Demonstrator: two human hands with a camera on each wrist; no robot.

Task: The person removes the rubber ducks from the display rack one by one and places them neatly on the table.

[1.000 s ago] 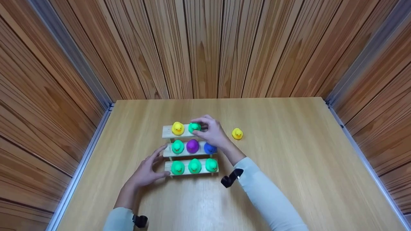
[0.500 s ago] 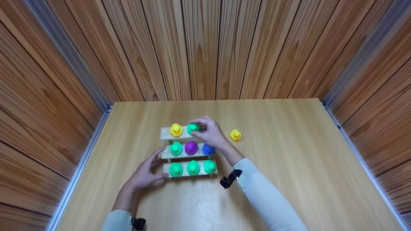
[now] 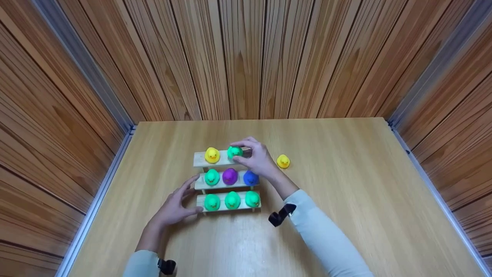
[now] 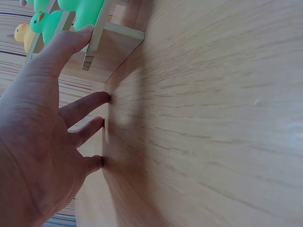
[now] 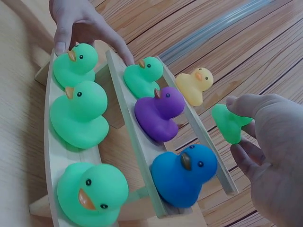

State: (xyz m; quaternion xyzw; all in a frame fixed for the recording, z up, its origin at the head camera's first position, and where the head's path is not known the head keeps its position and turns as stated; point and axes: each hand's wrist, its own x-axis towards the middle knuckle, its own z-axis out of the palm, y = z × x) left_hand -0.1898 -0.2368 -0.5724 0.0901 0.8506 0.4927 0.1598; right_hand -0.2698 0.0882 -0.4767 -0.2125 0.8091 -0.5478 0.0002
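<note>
My right hand (image 3: 258,157) pinches a green rubber duck (image 3: 234,152) between thumb and fingers at the top step of a three-step wooden rack (image 3: 199,158). In the right wrist view this green duck (image 5: 226,125) shows beyond the top board, partly covered by the fingers. A yellow duck (image 3: 212,155) sits left of it on the same step. My left hand (image 3: 173,206) is at the rack's left side, fingers spread. In the left wrist view its thumb (image 4: 71,42) touches the front board's end, and the other fingertips are down by the tabletop.
The middle step bears a green duck (image 3: 211,177), a purple duck (image 3: 230,176) and a blue duck (image 3: 251,178). Three green ducks line the front step (image 3: 201,200). Another yellow duck (image 3: 283,161) stands on the table right of the rack. Wood-panelled walls (image 3: 246,57) enclose the table.
My right hand has shifted slightly right and up with the green duck, widening its gap from the yellow duck on the top step. The left hand stays in place at the rack.
</note>
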